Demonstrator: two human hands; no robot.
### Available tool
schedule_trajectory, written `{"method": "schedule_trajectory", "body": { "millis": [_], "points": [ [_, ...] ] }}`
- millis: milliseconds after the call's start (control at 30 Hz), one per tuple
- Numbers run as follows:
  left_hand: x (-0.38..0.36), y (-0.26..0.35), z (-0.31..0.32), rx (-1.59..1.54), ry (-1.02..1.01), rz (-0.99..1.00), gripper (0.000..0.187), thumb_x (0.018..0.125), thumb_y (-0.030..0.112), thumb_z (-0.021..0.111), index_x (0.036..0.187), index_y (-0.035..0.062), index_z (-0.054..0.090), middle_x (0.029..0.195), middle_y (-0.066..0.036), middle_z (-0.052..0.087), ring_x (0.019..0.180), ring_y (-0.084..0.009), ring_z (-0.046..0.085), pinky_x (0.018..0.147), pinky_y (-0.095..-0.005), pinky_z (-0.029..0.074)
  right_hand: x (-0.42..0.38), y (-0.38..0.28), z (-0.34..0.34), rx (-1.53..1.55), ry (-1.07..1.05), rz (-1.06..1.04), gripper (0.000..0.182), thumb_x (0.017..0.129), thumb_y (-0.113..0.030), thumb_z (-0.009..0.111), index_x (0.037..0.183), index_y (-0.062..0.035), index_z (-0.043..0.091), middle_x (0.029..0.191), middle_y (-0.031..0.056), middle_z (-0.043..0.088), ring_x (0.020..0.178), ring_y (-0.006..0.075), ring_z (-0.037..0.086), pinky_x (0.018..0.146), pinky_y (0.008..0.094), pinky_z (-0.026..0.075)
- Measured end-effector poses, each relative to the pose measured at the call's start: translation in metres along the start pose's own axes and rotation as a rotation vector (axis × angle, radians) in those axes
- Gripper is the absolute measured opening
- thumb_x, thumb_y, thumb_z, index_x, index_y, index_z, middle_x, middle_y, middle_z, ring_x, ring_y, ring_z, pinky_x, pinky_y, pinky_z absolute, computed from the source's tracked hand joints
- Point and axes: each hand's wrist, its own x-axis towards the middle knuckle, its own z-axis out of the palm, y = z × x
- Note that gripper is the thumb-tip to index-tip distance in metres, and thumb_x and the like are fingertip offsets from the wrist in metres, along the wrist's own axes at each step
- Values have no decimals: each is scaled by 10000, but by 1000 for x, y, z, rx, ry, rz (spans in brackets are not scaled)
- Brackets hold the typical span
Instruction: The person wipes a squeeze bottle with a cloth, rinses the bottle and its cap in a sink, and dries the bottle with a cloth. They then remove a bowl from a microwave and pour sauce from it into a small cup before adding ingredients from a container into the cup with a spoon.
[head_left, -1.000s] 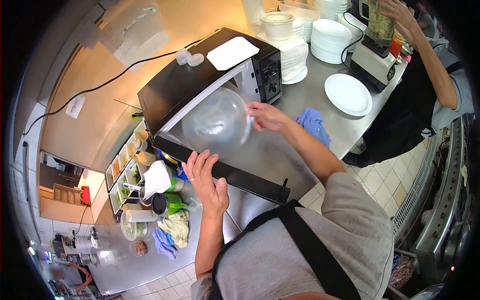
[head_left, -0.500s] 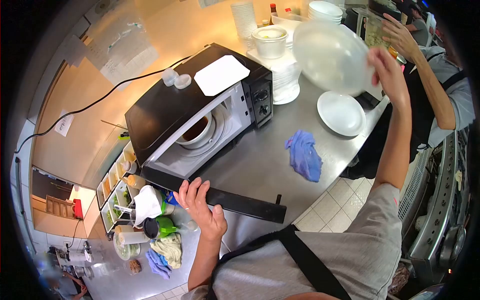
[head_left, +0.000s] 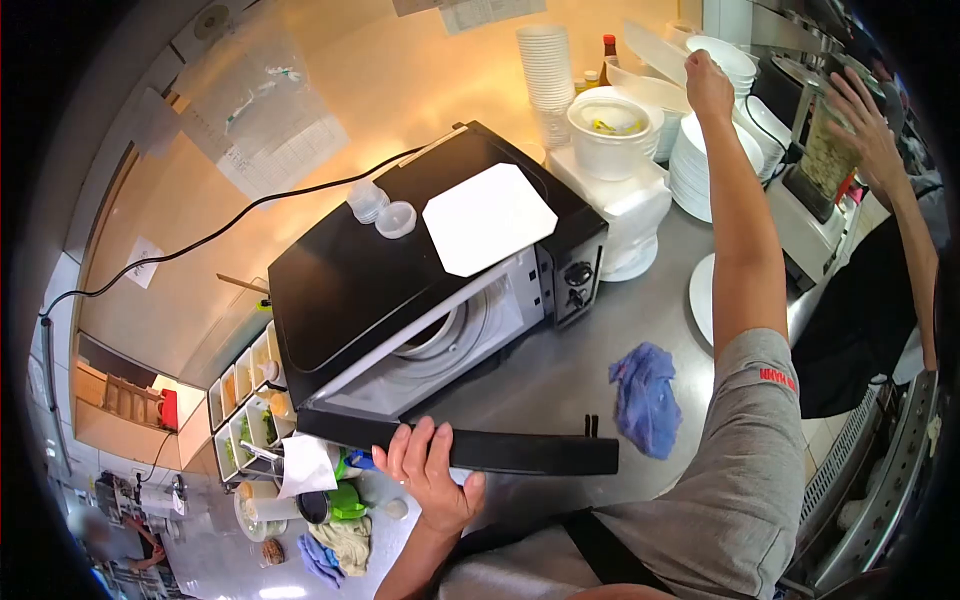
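Note:
My left hand [head_left: 430, 478] grips the top edge of the open microwave door [head_left: 530, 453], fingers over it and thumb on the near side. The black microwave [head_left: 350, 310] stands on a steel counter. Inside is a white bowl [head_left: 424, 343], mostly hidden by the oven's upper frame. My right hand [head_left: 709, 88] reaches to the back of the counter, closed on a translucent plastic cover [head_left: 655, 52] seen nearly edge-on. Close by are a white tub [head_left: 612, 145] with yellow bits inside and stacked white plates [head_left: 690, 165].
A white sheet [head_left: 490, 220] and small plastic cups [head_left: 396, 220] lie on the microwave. A blue cloth [head_left: 646, 400] and a white plate [head_left: 702, 300] are on the counter. At right, a co-worker's hand [head_left: 865, 125] is beside a blender [head_left: 828, 160].
My right hand has carried the translucent cover from above the white plate to the back, near the stacked dishes. My left hand stays on the microwave door. The view has shifted.

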Motion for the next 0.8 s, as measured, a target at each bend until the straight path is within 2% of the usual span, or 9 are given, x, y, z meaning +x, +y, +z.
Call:
{"method": "schedule_trajectory", "body": {
  "millis": [300,333,400,500,567,600,667,733,800],
  "points": [
    [-1,-11,10,7,36,16,545,917,542,396,1172,104,596,1262,-113,536,1236,-311,393,1107,-499,87,-24,-10,-10,474,-195,27,318,902,-258,571,1172,-88,576,1145,157,626,978,295,637,872,366,480],
    [1,-10,10,-9,30,14,539,913,542,404,1156,107,610,1257,-111,542,1232,-311,396,1107,-498,85,-21,12,-8,462,-189,-9,358,913,-301,579,1227,-128,573,955,155,689,878,207,655,819,332,490],
    [-3,-10,6,-54,25,-12,537,896,553,432,1114,113,651,1238,-105,561,1218,-310,406,1106,-493,77,-54,-5,-66,1196,-299,-4,338,932,-298,528,1110,-17,587,1110,129,620,913,245,633,853,343,472],
    [-9,-9,2,-89,51,-7,550,903,554,419,1148,112,637,1246,-97,558,1230,-299,403,1114,-486,61,-134,-61,-180,1837,-936,-152,316,968,-274,422,815,-18,527,710,56,445,639,178,521,651,323,448],
    [-14,-8,-1,-128,71,-12,544,917,540,401,1150,106,633,1251,-96,555,1239,-298,396,1116,-488,58,-187,-89,-207,1674,-1118,-458,358,955,-271,483,739,3,562,779,147,588,539,216,558,544,304,449],
    [-16,-7,-2,-148,79,-16,543,922,535,393,1152,104,630,1256,-96,552,1243,-298,394,1117,-489,57,-215,-118,-222,1609,-1315,-358,277,935,-202,524,752,-7,593,698,134,622,541,208,586,528,312,458],
    [-21,-6,-7,-176,88,-11,544,930,528,381,1158,98,624,1265,-96,545,1251,-298,389,1119,-489,56,-250,-164,-224,1146,-1698,-407,279,977,-221,479,1009,6,638,820,89,636,607,154,615,584,278,497],
    [-24,-7,-12,-198,91,-1,547,934,525,373,1165,93,618,1275,-97,537,1259,-297,384,1121,-488,56,-301,-202,-192,974,-1636,-237,391,984,-315,467,1233,-19,526,886,79,637,594,136,621,566,250,504],
    [-28,-8,-18,-217,77,2,550,933,526,375,1172,91,614,1287,-97,528,1264,-296,381,1122,-488,67,-330,-232,-147,883,-1507,-131,447,966,-383,484,1198,-3,528,894,91,638,540,163,611,485,284,498]
  ]
}}
